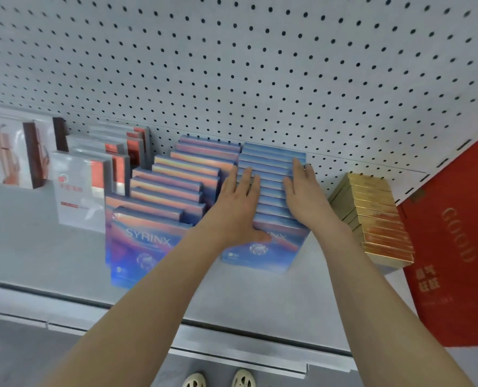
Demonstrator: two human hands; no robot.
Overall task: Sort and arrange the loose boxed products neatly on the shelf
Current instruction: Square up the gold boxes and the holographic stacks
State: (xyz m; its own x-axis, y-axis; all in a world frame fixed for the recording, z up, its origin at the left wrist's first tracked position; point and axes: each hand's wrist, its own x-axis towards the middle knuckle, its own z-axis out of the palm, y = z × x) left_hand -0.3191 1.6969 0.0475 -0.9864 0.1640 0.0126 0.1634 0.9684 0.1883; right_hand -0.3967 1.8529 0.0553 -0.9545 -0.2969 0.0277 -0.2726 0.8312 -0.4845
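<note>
A row of blue SYRINX boxes stands upright front to back on the grey shelf. My left hand lies flat on the left side of the row's tops, with its thumb on the front box's face. My right hand lies flat with straight fingers on the right side of the same row. A second, uneven row of blue and orange SYRINX boxes stands just to the left, its boxes staggered.
White boxes with red trim stand at the left, with larger white boxes beyond them. A row of gold boxes stands at the right beside a big red carton. Pegboard backs the shelf.
</note>
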